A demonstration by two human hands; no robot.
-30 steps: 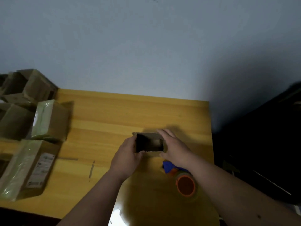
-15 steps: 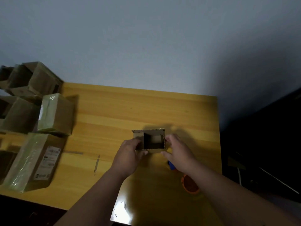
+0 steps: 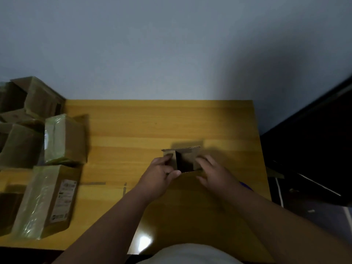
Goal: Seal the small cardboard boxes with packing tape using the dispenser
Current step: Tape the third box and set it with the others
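Note:
A small brown cardboard box (image 3: pixel 183 159) stands open on the yellow wooden table (image 3: pixel 133 130), its dark inside facing me and its flaps up. My left hand (image 3: pixel 162 174) grips its left side, fingers over the left flap and thumb at the near edge. My right hand (image 3: pixel 213 172) holds the right side with curled fingers. A sliver of the blue tape dispenser (image 3: pixel 245 185) shows behind my right forearm; the rest is hidden.
Several taped cardboard boxes are stacked at the table's left end, among them a long labelled box (image 3: pixel 47 202) and a cube-shaped one (image 3: pixel 64 138). A dark cabinet (image 3: pixel 314 149) stands past the table's right edge. The wall is close behind the table.
The camera has tilted down and my arms cover the orange tape roll. My hands have shifted along the box's sides, and the left flap now stands more inward.

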